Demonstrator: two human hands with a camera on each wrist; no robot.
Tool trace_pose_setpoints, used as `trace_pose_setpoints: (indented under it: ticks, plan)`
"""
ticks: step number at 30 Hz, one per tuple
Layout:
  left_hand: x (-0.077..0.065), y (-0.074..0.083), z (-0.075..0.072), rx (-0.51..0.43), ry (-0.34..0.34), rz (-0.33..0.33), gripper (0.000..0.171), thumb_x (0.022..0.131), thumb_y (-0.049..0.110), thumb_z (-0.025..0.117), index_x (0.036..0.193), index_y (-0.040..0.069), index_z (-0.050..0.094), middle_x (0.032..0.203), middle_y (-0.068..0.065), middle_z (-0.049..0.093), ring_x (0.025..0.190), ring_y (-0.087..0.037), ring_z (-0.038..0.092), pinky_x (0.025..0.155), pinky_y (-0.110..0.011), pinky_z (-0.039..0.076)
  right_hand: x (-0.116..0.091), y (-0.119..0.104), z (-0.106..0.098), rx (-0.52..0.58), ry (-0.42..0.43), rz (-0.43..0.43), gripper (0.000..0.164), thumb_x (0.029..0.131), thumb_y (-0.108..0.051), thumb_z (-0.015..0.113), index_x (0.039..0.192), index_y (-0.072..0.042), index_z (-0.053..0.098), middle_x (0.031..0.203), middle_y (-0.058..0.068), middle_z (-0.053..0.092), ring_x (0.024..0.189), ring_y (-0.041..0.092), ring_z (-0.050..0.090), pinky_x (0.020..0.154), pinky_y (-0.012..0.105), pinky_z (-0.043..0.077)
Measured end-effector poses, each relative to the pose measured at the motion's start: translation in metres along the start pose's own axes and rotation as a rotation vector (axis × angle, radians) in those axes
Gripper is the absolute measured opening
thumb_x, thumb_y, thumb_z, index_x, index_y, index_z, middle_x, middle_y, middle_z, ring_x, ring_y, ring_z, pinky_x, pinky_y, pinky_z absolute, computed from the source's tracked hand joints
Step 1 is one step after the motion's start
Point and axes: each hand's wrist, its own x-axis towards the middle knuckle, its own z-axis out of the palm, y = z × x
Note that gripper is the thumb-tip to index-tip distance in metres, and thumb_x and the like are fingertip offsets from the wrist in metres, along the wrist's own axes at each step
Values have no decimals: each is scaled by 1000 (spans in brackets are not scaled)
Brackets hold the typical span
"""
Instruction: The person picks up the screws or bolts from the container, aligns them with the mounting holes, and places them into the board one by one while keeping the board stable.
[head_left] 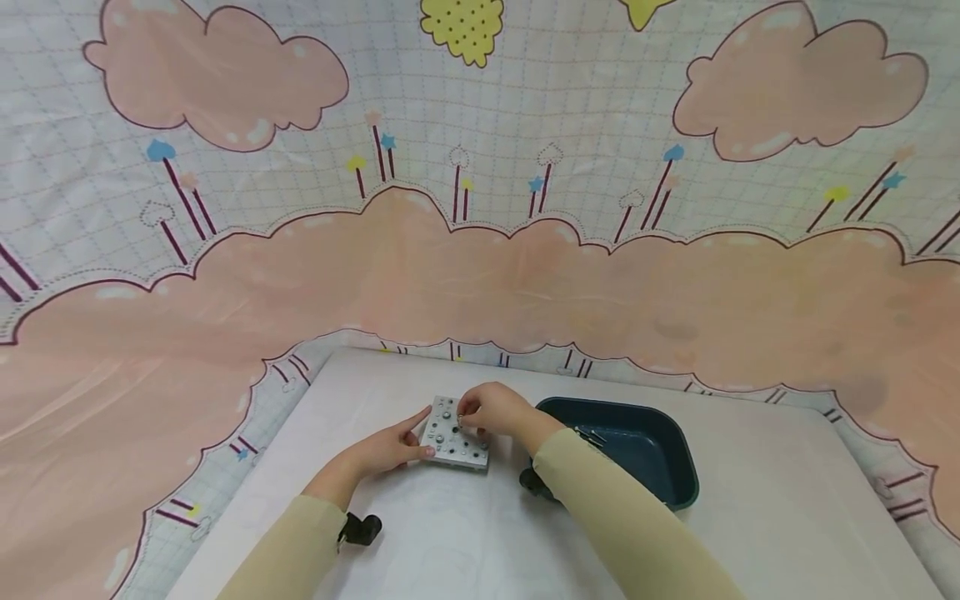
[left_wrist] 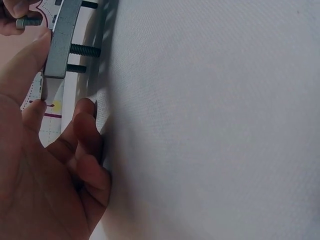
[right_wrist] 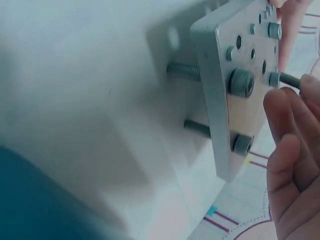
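A silver metal plate (head_left: 452, 455) with several holes and socket-head bolts is held just above the white table. My left hand (head_left: 390, 446) grips its left edge, thumb on the near left corner. Threaded bolt shanks (left_wrist: 85, 50) stick out below the plate in the left wrist view. My right hand (head_left: 504, 410) pinches a bolt (left_wrist: 30, 22) over the plate's upper face, its thread toward the plate. In the right wrist view that bolt (right_wrist: 290, 80) is close to the face; whether it touches a hole is unclear. Larger bolt heads (right_wrist: 242, 83) sit in the plate nearby.
A dark blue tray (head_left: 678, 442) stands right of the plate, partly under my right forearm, with a few bolts (head_left: 590, 437) in it. White cloth covers the table (head_left: 787, 500). A patterned curtain (head_left: 480, 283) hangs behind. Black wrist cameras (head_left: 362, 529) are on both wrists.
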Motion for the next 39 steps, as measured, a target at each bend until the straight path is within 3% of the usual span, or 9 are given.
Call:
trace_pose_setpoints:
  ticks: [17, 26, 33, 39]
  plan:
    - [2, 6, 3, 26, -8, 24, 88, 86, 43, 75, 158, 30, 26, 94, -4, 55, 76, -19, 52, 69, -33, 41, -1, -6, 7, -150, 22, 50, 7, 93, -22, 72, 98, -20, 76, 99, -6, 65, 84, 13, 57, 75, 29, 49]
    - [4, 4, 3, 15, -3, 52, 88, 87, 44, 75, 158, 30, 26, 93, -4, 55, 75, -18, 50, 67, -33, 41, 4, -4, 10, -307, 7, -1, 7, 91, -25, 74, 97, -24, 77, 84, -9, 60, 80, 10, 54, 76, 29, 46]
    - [2, 2, 2, 20, 8, 42, 88, 86, 44, 75, 158, 30, 26, 93, -4, 54, 76, -19, 50, 68, -33, 40, 3, -10, 9, -296, 0, 8, 20, 90, -25, 75, 110, -21, 77, 85, -9, 61, 79, 11, 55, 74, 28, 47]
    - [0, -2, -1, 40, 16, 30, 89, 86, 46, 75, 158, 30, 26, 93, -4, 54, 76, -19, 50, 69, -33, 40, 3, -14, 3, -267, 4, 1, 21, 90, -27, 75, 110, -21, 77, 87, -9, 62, 80, 11, 55, 72, 28, 47]
